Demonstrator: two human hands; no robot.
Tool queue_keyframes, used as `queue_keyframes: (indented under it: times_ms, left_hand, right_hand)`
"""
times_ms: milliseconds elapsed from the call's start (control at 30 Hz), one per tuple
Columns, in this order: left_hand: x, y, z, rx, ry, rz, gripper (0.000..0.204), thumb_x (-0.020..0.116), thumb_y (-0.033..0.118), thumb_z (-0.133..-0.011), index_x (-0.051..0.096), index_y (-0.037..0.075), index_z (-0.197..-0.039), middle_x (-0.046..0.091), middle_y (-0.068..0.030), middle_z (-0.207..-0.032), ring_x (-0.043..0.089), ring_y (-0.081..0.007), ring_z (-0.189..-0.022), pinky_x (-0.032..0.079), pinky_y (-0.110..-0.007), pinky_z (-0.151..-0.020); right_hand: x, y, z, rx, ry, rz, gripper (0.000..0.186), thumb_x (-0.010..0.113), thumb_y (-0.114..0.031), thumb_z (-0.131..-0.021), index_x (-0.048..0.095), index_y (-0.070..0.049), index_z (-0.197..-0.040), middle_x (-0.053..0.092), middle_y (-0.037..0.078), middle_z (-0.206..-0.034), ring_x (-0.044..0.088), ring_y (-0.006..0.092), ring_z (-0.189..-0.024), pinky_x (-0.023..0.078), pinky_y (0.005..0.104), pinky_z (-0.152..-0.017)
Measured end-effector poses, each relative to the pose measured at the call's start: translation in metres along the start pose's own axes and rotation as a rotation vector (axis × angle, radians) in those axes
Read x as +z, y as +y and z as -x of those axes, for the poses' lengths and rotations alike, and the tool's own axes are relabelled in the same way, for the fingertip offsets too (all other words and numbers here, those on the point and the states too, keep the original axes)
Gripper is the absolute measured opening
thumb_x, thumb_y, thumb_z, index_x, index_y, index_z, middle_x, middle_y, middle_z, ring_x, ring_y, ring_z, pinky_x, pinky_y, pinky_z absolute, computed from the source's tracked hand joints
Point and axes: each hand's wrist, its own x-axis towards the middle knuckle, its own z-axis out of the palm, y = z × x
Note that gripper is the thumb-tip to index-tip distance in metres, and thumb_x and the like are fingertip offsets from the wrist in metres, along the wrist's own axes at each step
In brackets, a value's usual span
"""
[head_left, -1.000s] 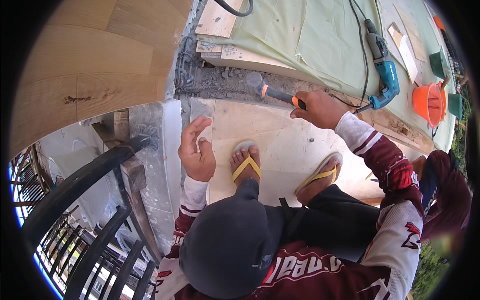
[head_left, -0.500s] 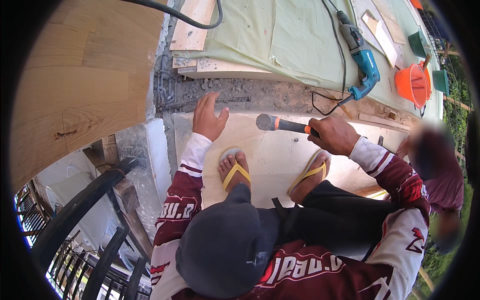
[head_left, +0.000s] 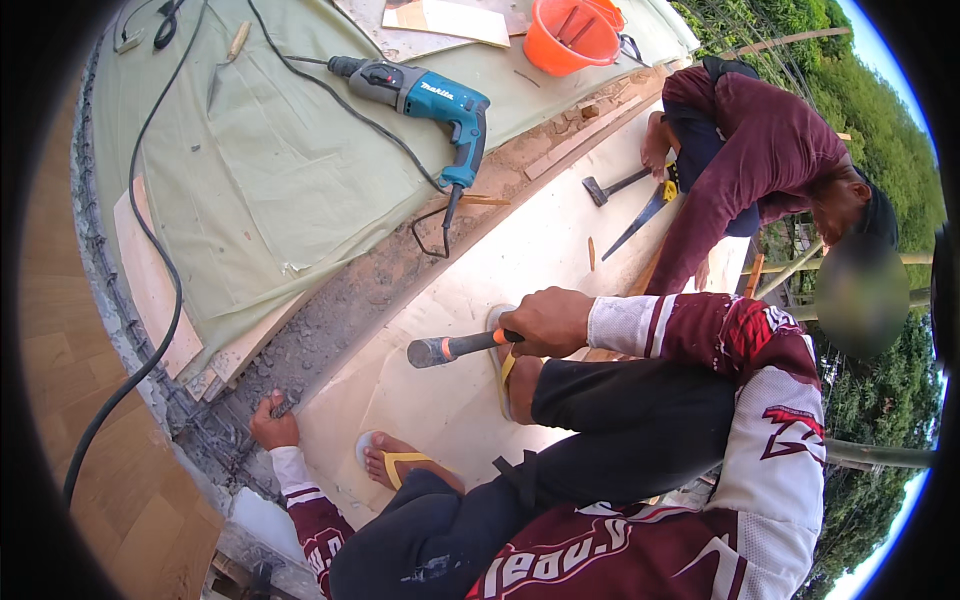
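Observation:
My right hand (head_left: 548, 322) grips the dark handle of a hammer (head_left: 455, 347) with orange bands, its blunt grey head pointing left above the pale board (head_left: 470, 290). Down at the lower left, my left hand (head_left: 274, 424) is closed at the edge of a rubble-filled strip (head_left: 310, 340). A small grey piece shows at its fingertips, too much like the rubble to name. Beside that hand, steel bars (head_left: 215, 440) lie partly bedded in the broken concrete. My feet, in yellow-strapped flip-flops (head_left: 408, 458), rest on the board.
A blue rotary drill (head_left: 440, 105) lies on a green sheet (head_left: 270, 190), its cable trailing. An orange bucket (head_left: 570, 38) stands beyond. To the right a co-worker in a maroon top (head_left: 760, 140) bends near another hammer (head_left: 610, 186) and a handsaw (head_left: 640, 222). Wooden flooring (head_left: 70, 340) borders the left.
My view has swung right, bringing the co-worker and tools more fully in. My left hand, open over the rubble before, is now down at it and closed. The right hand still holds the hammer.

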Motion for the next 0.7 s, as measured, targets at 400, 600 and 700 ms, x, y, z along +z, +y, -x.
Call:
queue_keyframes:
  times_ms: [400, 600, 700]
  left_hand:
    - [-0.017, 0.019, -0.010, 0.147, -0.031, -0.125, 0.035, 0.063, 0.029, -0.091, 0.058, 0.007, -0.065, 0.062, -0.0201, -0.064, 0.061, -0.0442, -0.061, 0.047, -0.054, -0.056]
    - [-0.039, 0.022, 0.006, 0.127, 0.058, 0.030, 0.025, 0.072, 0.017, -0.083, 0.058, 0.009, -0.063, 0.062, -0.0161, -0.062, 0.062, -0.0388, -0.058, 0.046, -0.047, -0.055]
    - [-0.036, 0.032, -0.014, 0.093, 0.079, 0.003, 0.025, 0.072, 0.016, -0.081, 0.058, 0.008, -0.062, 0.060, -0.0154, -0.059, 0.060, -0.0380, -0.053, 0.045, -0.048, -0.052]
  right_hand:
    - [0.009, -0.007, -0.010, -0.095, 0.042, -0.180, 0.037, 0.068, -0.029, -0.090, 0.060, 0.000, -0.111, 0.066, 0.024, -0.081, 0.066, 0.0438, -0.079, 0.051, 0.0531, -0.071]
    - [-0.015, -0.034, -0.025, 0.033, 0.047, -0.283, 0.031, 0.075, -0.020, -0.085, 0.061, 0.005, -0.093, 0.059, 0.024, -0.068, 0.060, 0.0406, -0.062, 0.045, 0.0451, -0.059]
    - [-0.018, -0.039, -0.032, 0.024, 0.094, -0.244, 0.032, 0.075, -0.020, -0.085, 0.060, 0.006, -0.093, 0.058, 0.022, -0.067, 0.057, 0.0354, -0.058, 0.044, 0.0419, -0.058]
